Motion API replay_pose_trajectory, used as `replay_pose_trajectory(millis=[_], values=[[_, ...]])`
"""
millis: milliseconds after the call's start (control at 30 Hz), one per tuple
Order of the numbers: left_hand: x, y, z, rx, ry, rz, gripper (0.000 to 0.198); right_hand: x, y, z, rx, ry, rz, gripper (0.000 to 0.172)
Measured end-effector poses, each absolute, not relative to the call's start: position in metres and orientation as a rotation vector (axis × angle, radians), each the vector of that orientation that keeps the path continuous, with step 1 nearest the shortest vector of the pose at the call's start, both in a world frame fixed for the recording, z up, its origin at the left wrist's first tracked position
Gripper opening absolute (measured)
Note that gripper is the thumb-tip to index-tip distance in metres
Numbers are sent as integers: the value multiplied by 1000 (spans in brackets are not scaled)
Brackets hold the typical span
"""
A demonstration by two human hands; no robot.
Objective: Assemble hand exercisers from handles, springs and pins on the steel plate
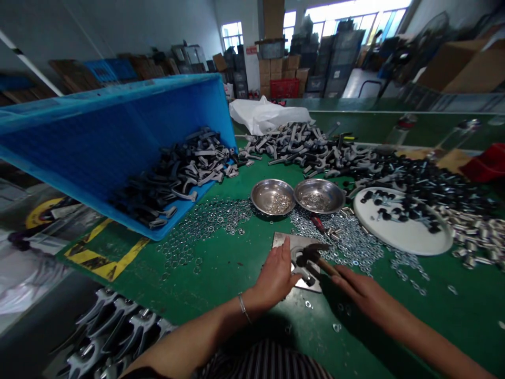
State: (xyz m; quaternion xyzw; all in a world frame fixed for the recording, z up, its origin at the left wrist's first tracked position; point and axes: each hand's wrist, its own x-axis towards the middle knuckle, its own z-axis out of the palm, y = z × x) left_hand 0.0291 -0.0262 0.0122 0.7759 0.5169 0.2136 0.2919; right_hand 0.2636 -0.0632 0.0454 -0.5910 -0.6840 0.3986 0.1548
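Note:
My right hand (353, 284) is closed around the wooden handle of a hammer (325, 266). The dark hammer head is over a grey, curved metal part (302, 271), hiding some of it; whether they touch I cannot tell. That part lies on a small flat steel plate (281, 239) on the green table. My left hand (276, 273) is at the part's left side, its thumb and fingers around the edge, holding it on the plate. A few loose nuts (309, 304) are scattered near the plate.
A blue crate (150, 126) lies on its side, spilling grey and black parts. Two steel bowls (272, 181) hold small pieces. Rings (211, 218) and nuts spread around them. A white plate (410, 242) carries black-headed bolts. Part piles line the back; finished-looking grey parts (118, 326) sit lower left.

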Motion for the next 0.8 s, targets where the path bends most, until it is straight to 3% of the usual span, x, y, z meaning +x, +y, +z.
replay_pose_trajectory(millis=[133,233,333,433,500,633,800], values=[[23,-8,22,1828,1313,587,90,307,-69,31,-1904,-1541,1389,53],[12,7,27,1548,1256,579,69,330,-56,30,-2003,-1851,913,45],[-1,13,29,1772,1370,711,44,321,-18,33,-1886,-2150,269,35],[-10,6,27,2030,1389,659,23,286,31,29,-1871,-2276,48,29],[-11,-5,23,2091,1351,576,25,261,58,22,-1919,-2272,-6,25],[-4,-20,14,2165,1388,516,60,241,76,17,-1967,-2263,-60,19],[1,-14,10,2144,1387,477,54,257,52,48,-1866,-2100,67,29]])
